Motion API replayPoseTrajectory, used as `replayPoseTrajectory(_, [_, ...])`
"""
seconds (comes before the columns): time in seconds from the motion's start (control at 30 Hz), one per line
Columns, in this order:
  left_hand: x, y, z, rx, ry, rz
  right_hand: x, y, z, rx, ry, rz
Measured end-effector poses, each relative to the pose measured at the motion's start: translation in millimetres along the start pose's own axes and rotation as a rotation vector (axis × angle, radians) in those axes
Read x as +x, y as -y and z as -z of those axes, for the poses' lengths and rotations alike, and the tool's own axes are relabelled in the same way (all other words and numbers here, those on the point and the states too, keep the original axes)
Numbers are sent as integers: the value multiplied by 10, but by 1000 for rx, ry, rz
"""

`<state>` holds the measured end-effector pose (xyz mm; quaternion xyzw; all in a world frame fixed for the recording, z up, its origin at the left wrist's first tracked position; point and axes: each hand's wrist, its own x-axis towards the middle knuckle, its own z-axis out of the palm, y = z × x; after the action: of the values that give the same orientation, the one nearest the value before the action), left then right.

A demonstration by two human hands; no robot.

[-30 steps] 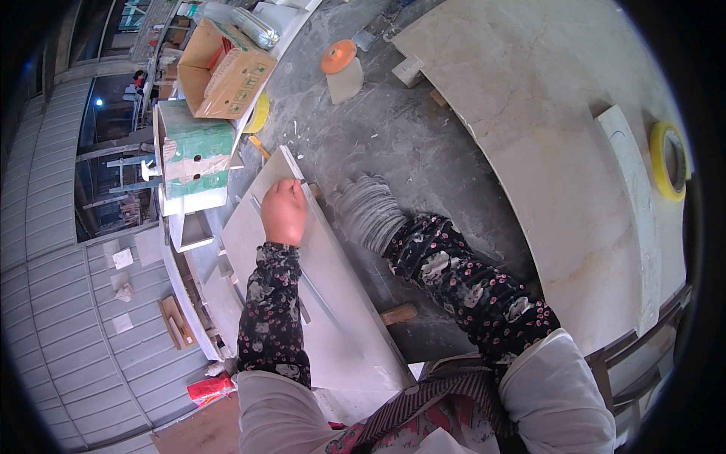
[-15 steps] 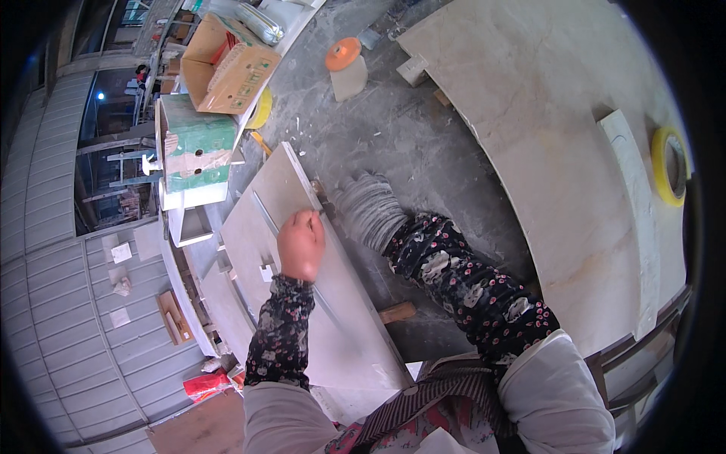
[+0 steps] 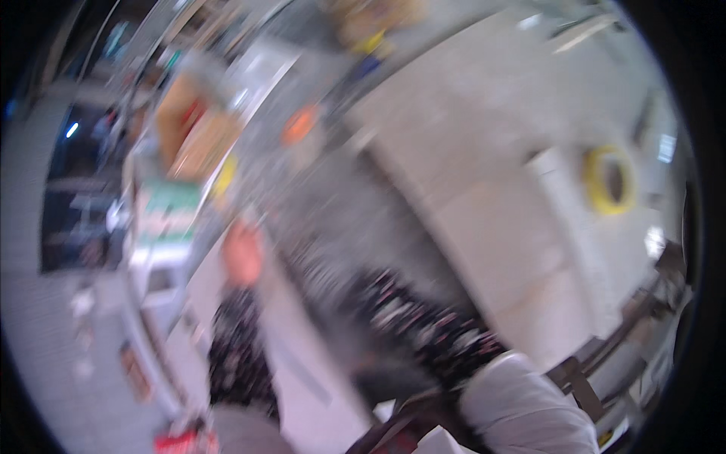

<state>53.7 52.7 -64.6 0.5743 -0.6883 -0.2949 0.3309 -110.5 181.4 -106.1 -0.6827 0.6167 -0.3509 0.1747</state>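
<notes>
Hovering over or resting on the far end of a pale board (image 3: 291,325), the left hand (image 3: 243,253) is at the left of the frame, heavily blurred. Its fingers look gathered rather than spread, but I cannot tell whether they pinch anything or touch the board. The board slants from beneath that hand to the lower middle of the frame, a narrow grey strip (image 3: 301,372) on its face.

Near the centre, the right hand (image 3: 321,265) is a grey, striped smear above the dark grey desk (image 3: 370,204), just beside the board's right edge; whether it is spread or closed cannot be told.

Close on the left hand's outer side, a green and white box (image 3: 168,212) and, above it, an open cardboard box (image 3: 208,144) crowd the upper left and hem in that side. A yellow roll (image 3: 224,179) sits by the cardboard box, and an orange disc (image 3: 300,124) lies farther up on the desk.

A broad pale slab (image 3: 484,212) fills the right of the frame, its edge bounding the right forearm's side. It bears a whitish strip (image 3: 567,219) and a yellow tape roll (image 3: 594,180). A red packet (image 3: 178,443) shows at the lower left.
</notes>
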Motion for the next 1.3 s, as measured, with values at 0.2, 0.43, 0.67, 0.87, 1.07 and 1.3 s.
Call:
replayPoseTrajectory(0.2, [-187,-151,166,931,86,-252,-58,36,261,72,89,52])
replayPoseTrajectory(0.43, [-411,-327,141,882,141,-265,-16,98,197,44,199,68])
replayPoseTrajectory(0.67, [-813,-449,105,859,191,-339,-22,-29,310,24,294,70])
replayPoseTrajectory(0.87, [-855,-301,-103,1116,363,-386,-18,-266,200,-16,97,61])
replayPoseTrajectory(1.07, [-926,-497,-200,753,278,-418,90,-348,205,-70,147,86])
replayPoseTrajectory(1.3, [-738,-682,-154,655,172,-305,67,-283,351,-56,101,30])
